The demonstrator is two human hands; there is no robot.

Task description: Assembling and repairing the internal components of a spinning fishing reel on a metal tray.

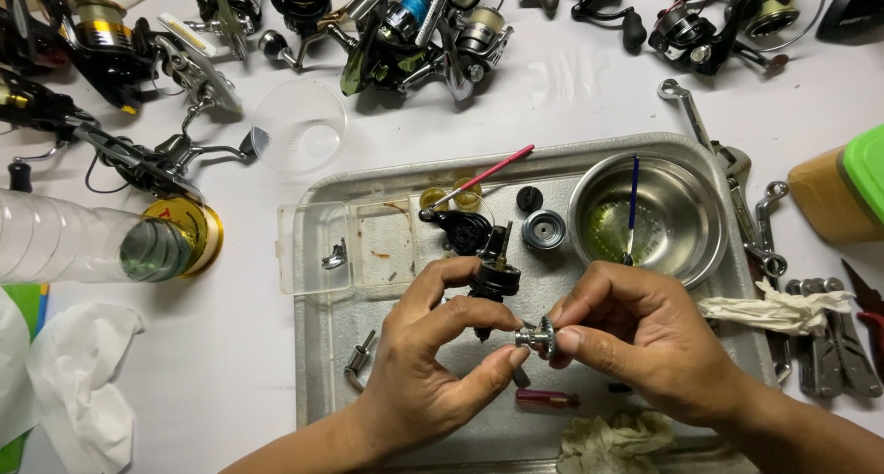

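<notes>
My left hand (433, 363) holds a black fishing-reel body (494, 276) between thumb and fingers above a metal tray (318, 345). My right hand (635, 345) pinches a small silver gear (539, 338) that sits at the reel body's lower end, and my left fingertip touches it too. Both hands meet over the tray's middle. A black reel side plate (463, 228) and a round grey spool part (543, 229) lie on the tray just beyond the hands.
A steel bowl (686, 216) holds a blue-handled brush (632, 207). A red-handled brush (483, 176), a clear compartment box (345, 246), wrenches (737, 175), rags (773, 308), a clear cup (298, 124), a plastic bottle (83, 244) and several reels (414, 27) surround the tray.
</notes>
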